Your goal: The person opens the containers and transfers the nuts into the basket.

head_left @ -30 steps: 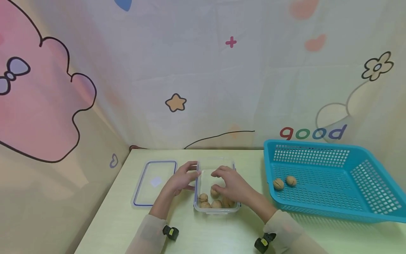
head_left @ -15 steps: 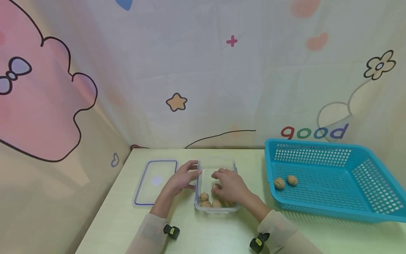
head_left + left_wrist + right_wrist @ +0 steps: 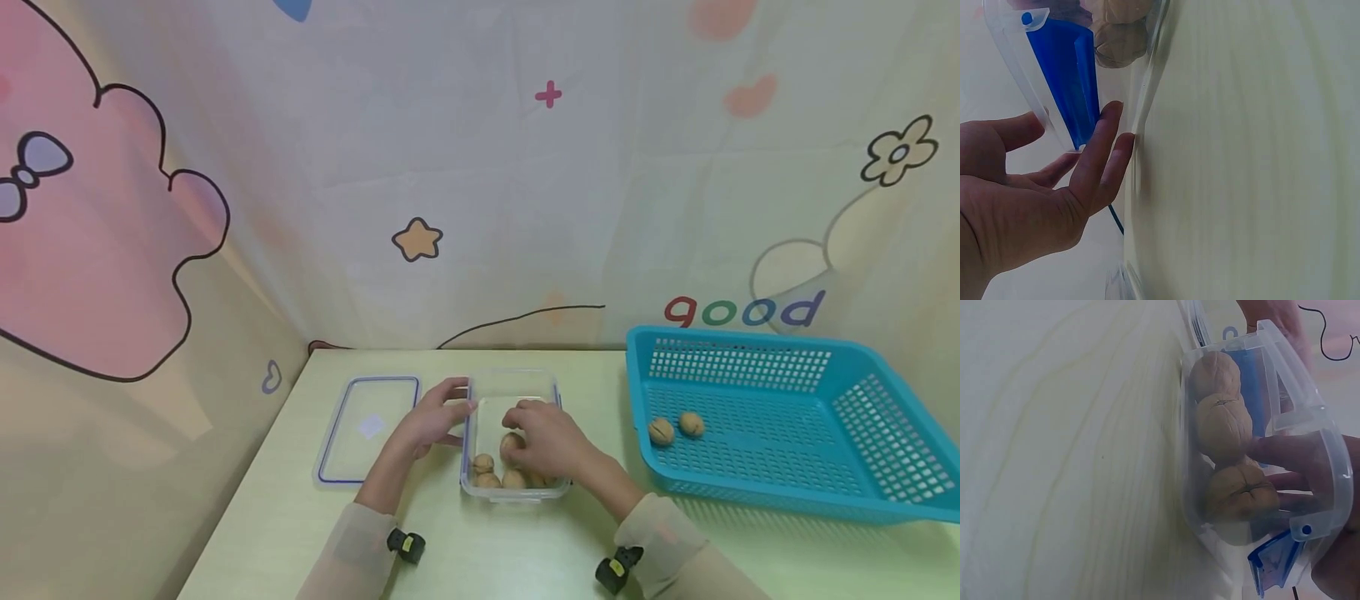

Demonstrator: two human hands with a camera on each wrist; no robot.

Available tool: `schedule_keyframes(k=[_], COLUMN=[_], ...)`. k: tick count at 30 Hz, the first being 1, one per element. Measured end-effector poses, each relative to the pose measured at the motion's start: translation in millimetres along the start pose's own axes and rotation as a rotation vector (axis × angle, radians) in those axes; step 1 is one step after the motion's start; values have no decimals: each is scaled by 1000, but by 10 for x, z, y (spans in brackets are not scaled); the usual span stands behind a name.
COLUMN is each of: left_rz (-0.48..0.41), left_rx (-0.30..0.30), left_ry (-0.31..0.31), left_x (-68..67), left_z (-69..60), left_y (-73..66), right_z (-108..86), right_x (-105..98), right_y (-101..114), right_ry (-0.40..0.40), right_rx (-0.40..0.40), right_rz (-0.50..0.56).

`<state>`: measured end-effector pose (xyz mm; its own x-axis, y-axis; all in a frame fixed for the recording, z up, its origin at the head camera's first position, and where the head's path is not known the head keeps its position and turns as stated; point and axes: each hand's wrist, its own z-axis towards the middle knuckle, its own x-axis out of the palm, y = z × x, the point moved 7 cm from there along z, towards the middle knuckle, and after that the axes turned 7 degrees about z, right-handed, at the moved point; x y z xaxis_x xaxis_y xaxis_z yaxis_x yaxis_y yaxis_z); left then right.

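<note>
A clear plastic box [image 3: 525,495] with blue side latches stands on the table, several walnuts [image 3: 513,479] gathered at its near end. My left hand [image 3: 435,417] rests against the box's left side, thumb at the rim and fingers fairly straight along the wall by the blue latch [image 3: 1063,75]. Inside the box, my right hand [image 3: 551,437] has its fingers curled around one walnut [image 3: 511,445], thumb against it. The right wrist view shows walnuts [image 3: 1224,428] through the near wall; the right fingertips are partly hidden behind them.
A clear lid [image 3: 367,473] with a blue seal lies flat to the left of the box. On the right stands a blue plastic basket [image 3: 787,417] holding two walnuts [image 3: 661,432]. A patterned cloth [image 3: 480,183] hangs behind the table.
My right thumb closed in over the walnut, then drew back slightly, showing more of it; the walnut sits a little farther from the near wall. The left hand stays in place.
</note>
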<state>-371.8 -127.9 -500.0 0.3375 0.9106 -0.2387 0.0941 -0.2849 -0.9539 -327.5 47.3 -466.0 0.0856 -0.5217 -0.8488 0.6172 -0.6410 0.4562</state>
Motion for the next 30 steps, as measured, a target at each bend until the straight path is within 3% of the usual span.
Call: schedule_keyframes(k=[12,30], left_rz=[4,3], left_rx=[-13,-2], left_ry=[-6,-7], left_x=[2,4], left_z=[-2,3], left_y=[-2,-24], right_z=[0,5], right_x=[11,5], right_y=[21,54], right_ry=[38,29], right_rx=[-24,-2], right_rz=[-66,-137])
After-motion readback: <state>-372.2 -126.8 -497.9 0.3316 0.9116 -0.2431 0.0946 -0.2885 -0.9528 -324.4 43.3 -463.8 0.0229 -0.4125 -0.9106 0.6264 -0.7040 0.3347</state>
